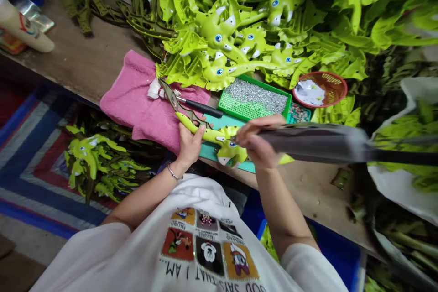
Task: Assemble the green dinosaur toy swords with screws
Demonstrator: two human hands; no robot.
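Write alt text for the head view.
Left hand holds a lime-green toy part over a workbench; the right hand grips a dark cylindrical tool pointed at it. Around them lie a pink towel, a green tray of small metal pieces and a heap of similar green parts.

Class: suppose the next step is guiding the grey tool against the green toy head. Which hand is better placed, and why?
Probably the right hand: it grips the grey tool near the end beside the green toy head. The left hand is occupied, holding the long green part.
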